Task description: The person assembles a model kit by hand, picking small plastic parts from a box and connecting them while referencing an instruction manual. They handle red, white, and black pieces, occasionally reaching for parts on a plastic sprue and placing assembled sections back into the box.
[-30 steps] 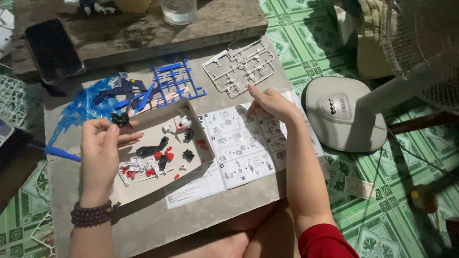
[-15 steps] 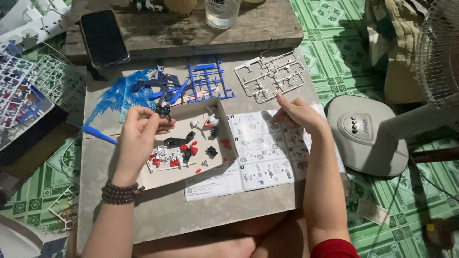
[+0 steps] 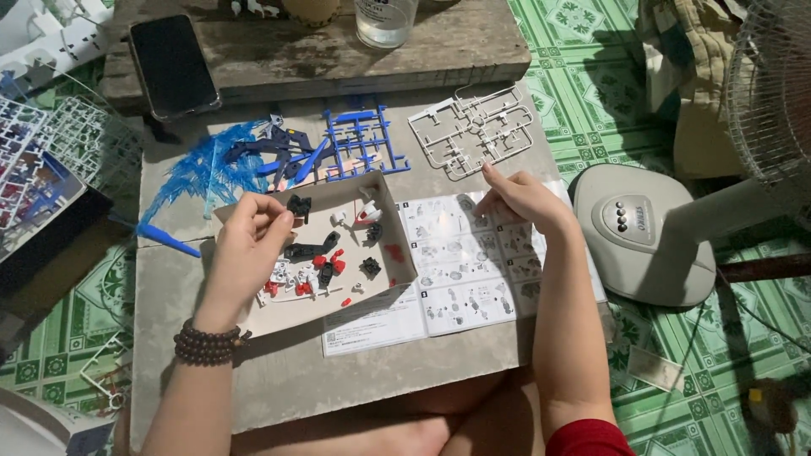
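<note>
Green patterned floor mat (image 3: 591, 34) is showing around a low grey slab (image 3: 338, 380) that is serving as the work surface. Far left, white and clear parts frames (image 3: 51, 143) are lying off the slab. A black phone (image 3: 171, 66) is resting on a wooden board (image 3: 338, 51) at the top, with a clear glass (image 3: 385, 20) further along the same board. Blue translucent effect parts (image 3: 198, 169) and a blue parts frame (image 3: 359, 143) are lying on the slab just above a shallow cardboard box lid (image 3: 397, 245). Left hand (image 3: 249, 249), beaded bracelet (image 3: 205, 344) on the wrist, is hovering over the lid's left half, fingers curled with thumb and fingertips close together near a small dark part (image 3: 298, 205); can't tell if it is actually pinching anything. Loose red, black and white model pieces (image 3: 325, 266) are sitting inside the lid. An open instruction sheet (image 3: 448, 279) is lying just right of the lid, touching it. Right hand (image 3: 524, 198) is resting on the sheet's top edge, fingers bent, index tip pointing toward a light grey parts frame (image 3: 473, 131) just above; nothing visibly clamped. Far right, a white fan base (image 3: 642, 232) is standing on the mat.
</note>
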